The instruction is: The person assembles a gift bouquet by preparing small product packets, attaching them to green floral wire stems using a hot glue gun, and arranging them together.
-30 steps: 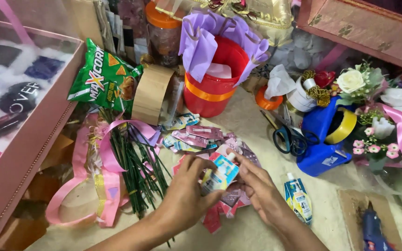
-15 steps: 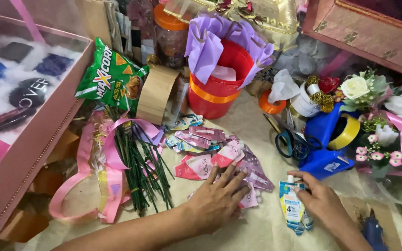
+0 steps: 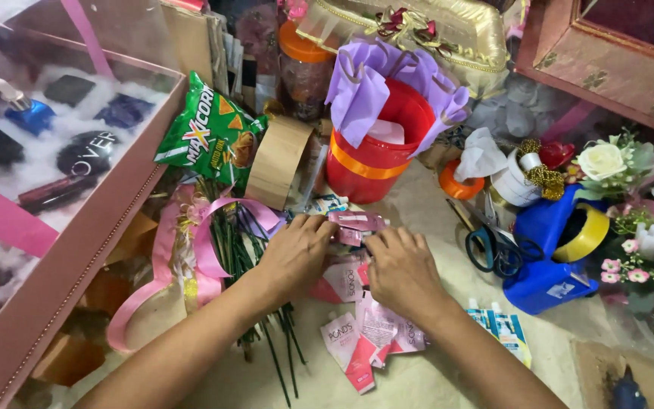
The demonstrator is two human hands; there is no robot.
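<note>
Cluttered tabletop; pink-and-white sachets [image 3: 357, 227]

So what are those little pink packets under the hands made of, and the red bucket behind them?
The pink packets look like thin glossy plastic or foil film: they crinkle and catch light. The red bucket seems smooth moulded plastic, with an even shine on its wall.

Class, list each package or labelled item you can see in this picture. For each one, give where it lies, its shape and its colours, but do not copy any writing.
Snack bag: left of the red bucket, crinkled, green with orange chips.
Sachets: under and below both hands, flat, pink and white.
Small tubes: right of the right hand, white and blue.
Display box: far left, pink frame, clear lid, dark cosmetics inside.
</note>
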